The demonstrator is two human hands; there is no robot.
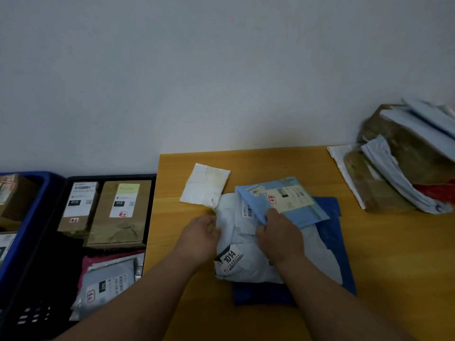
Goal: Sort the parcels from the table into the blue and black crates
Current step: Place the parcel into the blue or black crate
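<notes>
Right hand [279, 236] pinches the near corner of the light blue mailer [290, 201], topmost on the table [381, 242] stack. We judge its long axis runs left-right; crates lie left. Left hand [200, 233], fingers loosely curled, touches the white bag [248, 264] beneath.

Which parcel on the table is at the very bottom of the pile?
The dark blue bag. It lies flat on the table, beneath the white parcel and light blue envelope.

Both hands on stacked parcels [258, 242], wooden table [381, 254].
</notes>
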